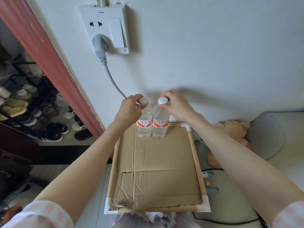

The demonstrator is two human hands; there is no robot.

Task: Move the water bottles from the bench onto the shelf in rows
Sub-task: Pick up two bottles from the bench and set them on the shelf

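Left hand [130, 106] is closed by the fingertips round the cap of the left bottle [144, 124]; right hand [174, 102] is pinched likewise on the cap of the right bottle [160, 124]. Both bottles are stood upright, touching or almost touching, at the far edge of the shelf [156, 170], just before the wall [197, 55]. A cap-only grip is judged weak: a bottle could be swung or tipped on release, and its neighbour knocked over. Creased cardboard lines the shelf, so a base may be rocked. The raised rim [195, 155] is near the right bottle. Most of the shelf nearer than the bottles is left free for further rows. The bench is not identified.
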